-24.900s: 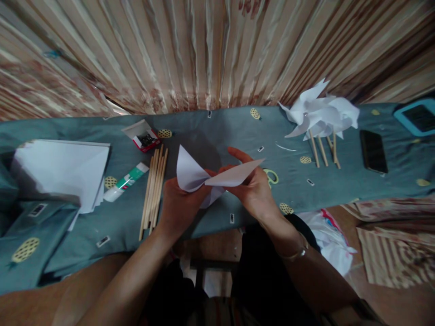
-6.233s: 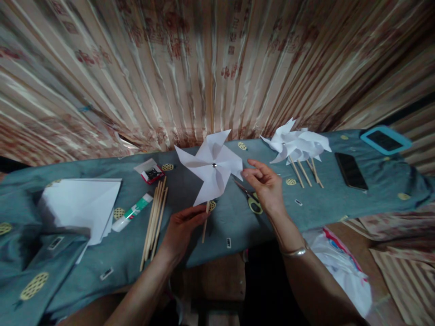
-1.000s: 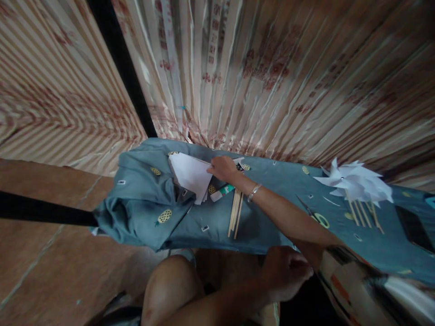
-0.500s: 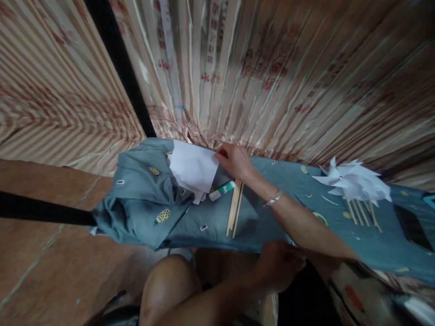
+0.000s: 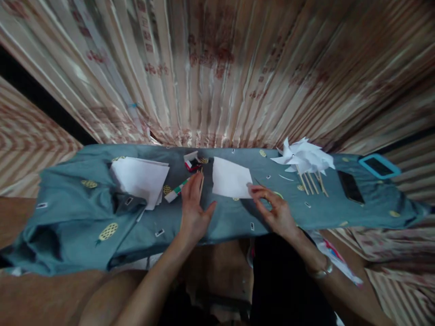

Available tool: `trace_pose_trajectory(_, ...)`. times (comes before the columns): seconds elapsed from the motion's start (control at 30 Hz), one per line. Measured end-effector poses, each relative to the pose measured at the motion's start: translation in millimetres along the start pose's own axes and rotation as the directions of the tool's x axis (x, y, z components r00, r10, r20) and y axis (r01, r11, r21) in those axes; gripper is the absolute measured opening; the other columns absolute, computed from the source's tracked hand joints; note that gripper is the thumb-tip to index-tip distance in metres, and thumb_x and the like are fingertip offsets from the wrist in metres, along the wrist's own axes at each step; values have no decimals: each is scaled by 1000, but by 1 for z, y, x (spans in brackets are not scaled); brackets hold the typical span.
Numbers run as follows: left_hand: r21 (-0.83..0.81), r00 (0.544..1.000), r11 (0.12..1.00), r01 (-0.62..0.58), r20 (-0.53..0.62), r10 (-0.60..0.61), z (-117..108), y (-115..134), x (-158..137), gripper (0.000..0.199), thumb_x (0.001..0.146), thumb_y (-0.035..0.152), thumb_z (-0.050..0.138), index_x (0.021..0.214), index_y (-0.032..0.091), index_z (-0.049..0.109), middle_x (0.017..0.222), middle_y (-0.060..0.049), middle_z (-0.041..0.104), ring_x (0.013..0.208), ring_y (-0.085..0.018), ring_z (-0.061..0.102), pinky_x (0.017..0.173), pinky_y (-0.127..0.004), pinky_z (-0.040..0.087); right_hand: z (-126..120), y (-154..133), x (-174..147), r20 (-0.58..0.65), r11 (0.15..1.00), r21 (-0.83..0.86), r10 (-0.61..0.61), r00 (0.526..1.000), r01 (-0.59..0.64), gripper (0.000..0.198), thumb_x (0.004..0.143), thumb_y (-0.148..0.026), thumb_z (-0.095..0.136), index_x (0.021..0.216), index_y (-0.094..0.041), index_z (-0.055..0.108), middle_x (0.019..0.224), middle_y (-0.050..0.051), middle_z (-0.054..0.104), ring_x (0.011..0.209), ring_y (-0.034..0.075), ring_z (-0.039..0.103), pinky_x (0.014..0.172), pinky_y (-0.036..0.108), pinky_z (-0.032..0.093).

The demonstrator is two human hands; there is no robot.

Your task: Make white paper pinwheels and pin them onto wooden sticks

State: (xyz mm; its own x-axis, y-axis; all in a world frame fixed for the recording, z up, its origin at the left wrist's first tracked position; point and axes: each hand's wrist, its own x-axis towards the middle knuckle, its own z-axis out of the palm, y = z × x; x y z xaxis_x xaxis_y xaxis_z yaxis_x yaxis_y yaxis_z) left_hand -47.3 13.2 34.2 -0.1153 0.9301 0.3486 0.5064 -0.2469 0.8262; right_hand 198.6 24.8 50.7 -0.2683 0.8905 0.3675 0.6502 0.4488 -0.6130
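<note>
My right hand (image 5: 274, 209) pinches the lower right corner of a white sheet of paper (image 5: 231, 179) at the middle of the cloth-covered table. My left hand (image 5: 196, 207) lies over thin wooden sticks (image 5: 202, 179), its thumb held apart and its fingers stretched forward. Most of the sticks are hidden beneath that hand. Just left of it is a green and white glue stick (image 5: 176, 192), partly covered by the fingers. Beyond the fingertips sits a small red and white box (image 5: 192, 162) with dark contents. Farther left rests a stack of white paper (image 5: 139, 179).
White paper pinwheels (image 5: 304, 156) on wooden sticks lie to the right, beside a dark phone (image 5: 350, 187) and a blue-framed device (image 5: 379, 166). A pleated curtain (image 5: 210, 81) hangs behind the table. Bunched grey-green cloth (image 5: 68, 213) covers the left end.
The view has swung right. My right hand has brought one sheet from the stack to the table's middle. My left hand has moved from near my lap onto the sticks.
</note>
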Motion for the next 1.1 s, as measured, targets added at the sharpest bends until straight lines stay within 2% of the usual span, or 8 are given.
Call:
trace_pose_trajectory(0.07, 197, 990, 971, -133, 62, 123, 5, -11, 2, 80, 74, 13, 66, 149, 14, 37, 158, -21, 33, 147, -36, 28, 115, -58, 29, 2, 15, -18, 76, 999, 30, 37, 996, -39, 8, 92, -23, 55, 91, -23, 63, 119, 9, 70, 112, 22, 68, 97, 41, 54)
trace_pose_trajectory(0.17, 358, 933, 882, -306, 299, 202, 15, -21, 0, 63, 73, 2, 56, 133, 20, 58, 158, -17, 36, 149, -38, 23, 111, -61, 33, -4, 28, -33, 167, 996, 50, 69, 984, -79, 10, 93, -23, 54, 89, -23, 62, 121, 10, 69, 112, 22, 68, 97, 41, 54)
trace_pose_trajectory(0.33, 313, 815, 828, -465, 516, 263, 32, -16, -8, 31, 83, 4, 52, 95, 21, 74, 117, -10, 72, 125, -31, 58, 111, -63, 33, -14, 30, -43, 203, 981, -178, -34, 979, 71, 29, 91, -30, 61, 119, -22, 62, 141, 16, 57, 132, 31, 54, 108, 55, 46)
trace_pose_trajectory(0.43, 281, 769, 801, -529, 557, 313, 43, -1, -16, 24, 91, 10, 50, 97, 18, 72, 98, -8, 75, 97, -24, 69, 109, -59, 36, -9, 18, -43, 266, 961, -202, -134, 955, 191, 49, 89, -37, 64, 135, -20, 54, 147, 18, 52, 137, 34, 48, 108, 58, 45)
trace_pose_trajectory(0.53, 224, 725, 785, -578, 582, 367, 53, 11, -22, 23, 96, 15, 47, 98, 17, 70, 90, -6, 74, 86, -20, 68, 107, -53, 40, 1, 12, -39, 275, 976, -124, -140, 951, 180, 32, 91, -24, 57, 123, -18, 62, 135, 16, 62, 127, 30, 57, 105, 53, 49)
trace_pose_trajectory(0.67, 177, 782, 866, -467, 540, 311, 58, 3, -21, 23, 95, 28, 54, 110, 16, 68, 104, -10, 73, 100, -24, 66, 99, -46, 47, 6, 26, -31, 200, 996, 83, 6, 980, -23, 20, 88, -13, 55, 101, -20, 68, 117, 11, 72, 112, 24, 67, 100, 44, 53)
trace_pose_trajectory(0.83, 140, 873, 966, -217, 471, 127, 57, -15, -12, 33, 97, 31, 48, 119, 15, 65, 107, -11, 74, 100, -24, 69, 91, -42, 54, 8, 48, -26, 161, 908, 262, 292, 943, -326, 21, 87, -31, 65, 105, -23, 71, 110, 7, 75, 105, 23, 70, 96, 40, 53)
trace_pose_trajectory(1.1, 181, 918, 981, -76, 395, -1, 65, -21, -5, 38, 96, 33, 46, 128, 17, 61, 117, -11, 73, 104, -26, 70, 92, -42, 57, 9, 60, -15, 85, 873, 230, 423, 902, -431, 24, 85, -36, 65, 103, -21, 69, 102, 6, 76, 89, 22, 71, 84, 37, 56)
